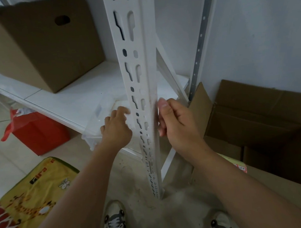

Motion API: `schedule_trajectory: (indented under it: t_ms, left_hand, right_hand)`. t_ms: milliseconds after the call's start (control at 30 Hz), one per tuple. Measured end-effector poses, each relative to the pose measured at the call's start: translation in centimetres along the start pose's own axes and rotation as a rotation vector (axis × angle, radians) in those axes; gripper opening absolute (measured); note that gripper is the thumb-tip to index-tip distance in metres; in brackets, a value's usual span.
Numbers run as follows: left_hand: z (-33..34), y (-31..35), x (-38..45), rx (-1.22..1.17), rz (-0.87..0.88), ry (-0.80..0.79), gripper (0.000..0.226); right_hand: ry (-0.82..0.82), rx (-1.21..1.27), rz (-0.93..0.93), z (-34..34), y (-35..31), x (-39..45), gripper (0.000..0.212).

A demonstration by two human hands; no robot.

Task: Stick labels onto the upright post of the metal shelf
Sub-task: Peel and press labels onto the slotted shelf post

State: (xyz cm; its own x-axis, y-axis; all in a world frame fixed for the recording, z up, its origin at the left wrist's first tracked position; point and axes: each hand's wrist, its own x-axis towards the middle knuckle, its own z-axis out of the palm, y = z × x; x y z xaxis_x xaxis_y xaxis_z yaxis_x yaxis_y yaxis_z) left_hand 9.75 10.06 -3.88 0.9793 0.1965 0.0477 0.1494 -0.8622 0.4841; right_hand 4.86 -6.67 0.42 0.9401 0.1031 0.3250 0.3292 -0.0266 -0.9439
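The white slotted upright post point(145, 89) of the metal shelf runs down the middle of the view to the floor. My right hand point(177, 124) is at the post's right edge just below the shelf board, fingers curled, with thumb tip and fingertips touching the post's side face. No label shows in it. My left hand point(115, 127) hovers left of the post, blurred, its fingers loosely bent toward the post above a clear plastic container point(93, 134). I see no label on the post.
A white shelf board point(58, 96) carries a large cardboard box point(37, 41). Below it stands a red box point(37, 133). Open cardboard boxes point(265, 115) lie on the right, a yellow patterned mat point(32, 197) on the left, and my shoes point(115, 222) at the bottom.
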Motion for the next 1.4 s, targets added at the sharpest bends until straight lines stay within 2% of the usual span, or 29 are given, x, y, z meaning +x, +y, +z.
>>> schedule_trajectory:
  t_ms: [33, 67, 100, 200, 233, 300, 367, 433, 500, 533, 633, 767, 1000, 1400]
  left_hand:
    - [0.3, -0.1, 0.1, 0.041, 0.039, -0.015, 0.035]
    - [0.3, -0.1, 0.0, 0.053, 0.05, 0.001, 0.044]
    - [0.4, -0.1, 0.1, 0.054, 0.065, 0.05, 0.044]
    - [-0.2, 0.4, -0.1, -0.024, 0.0, 0.174, 0.011]
    - [-0.4, 0.6, -0.2, -0.057, -0.024, 0.204, 0.009]
    - [-0.7, 1.0, -0.4, -0.073, -0.03, 0.263, 0.025]
    - [-0.9, 1.5, -0.6, -0.116, -0.006, 0.301, 0.023]
    - [-0.7, 1.7, -0.6, -0.146, 0.047, 0.29, 0.006]
    - [-0.5, 1.7, -0.8, -0.147, 0.083, 0.273, 0.025]
    - [-0.4, 1.6, -0.8, -0.17, 0.08, 0.279, 0.027]
    - [0.0, 1.3, -1.0, -0.248, 0.076, 0.266, 0.023]
    - [0.3, 1.3, -1.1, -0.324, 0.043, 0.252, 0.024]
    - [0.0, 2.3, -2.0, -0.385, 0.013, 0.247, 0.019]
    - [0.5, 2.1, -2.2, -0.521, 0.021, 0.135, 0.03]
  right_hand:
    - [-0.017, 0.011, -0.016, 0.1, -0.1, 0.0, 0.049]
    - [-0.028, 0.021, -0.023, 0.2, -0.2, 0.0, 0.047]
    - [-0.032, 0.033, -0.022, 0.2, -0.2, 0.0, 0.044]
    - [-0.037, 0.079, 0.008, 0.0, -0.2, 0.2, 0.04]
    - [-0.037, 0.096, 0.026, 0.0, -0.2, 0.3, 0.039]
    - [-0.03, 0.14, 0.072, 0.0, -0.3, 0.5, 0.036]
    - [-0.027, 0.188, 0.113, -0.1, -0.4, 0.7, 0.034]
    - [-0.041, 0.23, 0.125, -0.3, -0.5, 0.7, 0.036]
    - [-0.049, 0.235, 0.128, -0.3, -0.6, 0.7, 0.039]
    - [-0.046, 0.23, 0.128, -0.3, -0.5, 0.6, 0.038]
    - [-0.022, 0.229, 0.14, -0.1, -0.4, 0.5, 0.033]
    - [-0.048, 0.217, 0.083, -0.2, -0.3, 0.2, 0.038]
    - [-0.022, 0.003, 0.013, 0.3, 0.3, -0.3, 0.029]
    - [0.009, 0.104, -0.001, 0.3, -0.2, -0.3, 0.036]
